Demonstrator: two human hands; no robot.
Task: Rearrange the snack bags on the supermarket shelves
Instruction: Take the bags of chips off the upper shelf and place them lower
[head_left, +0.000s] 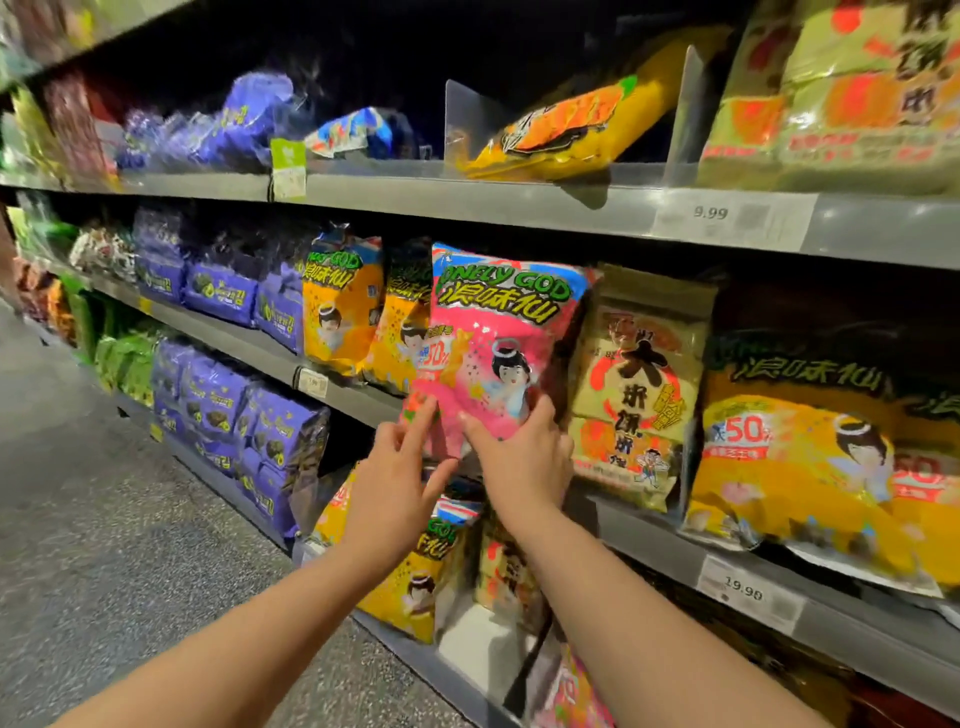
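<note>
I hold the pink snack bag (498, 338) on the middle shelf (249, 347), my right hand (524, 467) gripping its bottom, my left hand (389, 483) open with straight fingers touching its corner.

Two bare forearms, left forearm (244, 623) across the lower left of the frame, right forearm (628, 618) at lower centre-right, both uncovered from wrist to the bottom edge, bare left hand (395, 483) and bare right hand (524, 462) near mid-frame, slim fingers, nails too blurred to tell.
</note>
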